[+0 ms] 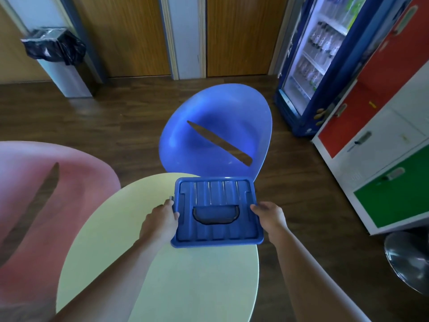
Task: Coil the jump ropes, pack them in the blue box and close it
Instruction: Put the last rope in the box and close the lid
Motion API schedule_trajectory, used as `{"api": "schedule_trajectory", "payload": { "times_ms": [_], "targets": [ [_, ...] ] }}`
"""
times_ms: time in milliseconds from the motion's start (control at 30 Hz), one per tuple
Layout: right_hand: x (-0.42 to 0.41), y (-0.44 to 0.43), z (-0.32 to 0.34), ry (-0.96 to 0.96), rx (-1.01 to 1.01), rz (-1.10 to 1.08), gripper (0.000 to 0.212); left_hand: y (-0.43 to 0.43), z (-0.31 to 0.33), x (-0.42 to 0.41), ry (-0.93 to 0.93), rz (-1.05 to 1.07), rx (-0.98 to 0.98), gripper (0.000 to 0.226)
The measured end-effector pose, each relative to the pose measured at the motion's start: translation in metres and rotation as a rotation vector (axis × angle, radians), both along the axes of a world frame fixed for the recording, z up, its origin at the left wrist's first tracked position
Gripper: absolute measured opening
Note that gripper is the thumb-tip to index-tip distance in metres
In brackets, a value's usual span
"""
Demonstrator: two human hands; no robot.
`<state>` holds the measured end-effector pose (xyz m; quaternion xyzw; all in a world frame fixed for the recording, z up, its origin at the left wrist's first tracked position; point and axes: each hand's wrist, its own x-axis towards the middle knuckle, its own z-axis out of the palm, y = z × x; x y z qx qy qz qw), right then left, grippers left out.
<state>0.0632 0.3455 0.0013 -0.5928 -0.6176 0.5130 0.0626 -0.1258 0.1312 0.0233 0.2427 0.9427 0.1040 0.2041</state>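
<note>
The blue box [217, 211] sits near the far edge of the pale yellow round table [185, 275], its ribbed lid on top with a dark handle lying flat in the lid's recess. My left hand [162, 219] grips the box's left side, thumb over the lid edge. My right hand [269, 216] grips the right side the same way. A small grey piece [171, 198] shows just beyond my left fingers. No jump rope is visible; the inside of the box is hidden by the lid.
A blue shell chair [216, 131] stands right behind the table and a pink one [46, 194] at the left. Coloured lockers [383, 147] and a drinks fridge [320, 54] line the right. A bin [55, 56] stands at the back left, a stool base [408, 259] at the lower right.
</note>
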Motion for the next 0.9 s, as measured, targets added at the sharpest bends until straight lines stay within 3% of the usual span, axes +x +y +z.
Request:
{"api": "schedule_trajectory", "payload": {
  "times_ms": [100,167,300,367,433,567,667,767,900],
  "targets": [
    [0.000,0.002,0.000,0.035,-0.046,-0.006,0.017,0.002,-0.001,0.000,0.009,0.019,-0.009,0.031],
    [0.001,0.003,-0.002,0.045,-0.068,-0.034,0.022,0.001,-0.006,-0.006,-0.042,0.060,0.011,0.033],
    [-0.001,0.007,-0.001,0.045,-0.067,-0.086,0.031,-0.001,-0.010,-0.017,-0.376,0.325,0.177,0.058],
    [-0.003,0.007,0.000,0.030,-0.017,-0.083,0.027,-0.002,-0.012,-0.018,-0.549,0.444,0.300,0.037],
    [-0.005,0.003,0.001,-0.001,0.043,-0.079,0.025,-0.002,-0.012,-0.019,-0.535,0.418,0.322,0.019],
    [-0.009,0.001,-0.002,-0.052,0.108,-0.026,0.023,0.000,-0.011,-0.018,-0.339,0.294,0.213,0.028],
    [-0.010,0.002,-0.001,-0.026,0.074,-0.028,0.019,-0.001,-0.013,-0.016,-0.291,0.260,0.179,0.029],
    [-0.008,0.004,-0.003,0.004,0.066,-0.050,0.027,-0.002,-0.014,-0.017,-0.336,0.287,0.237,0.025],
    [0.000,0.011,-0.004,0.180,-0.241,-0.294,0.015,-0.002,-0.008,-0.021,-0.551,0.435,0.410,0.023]
  ]
}}
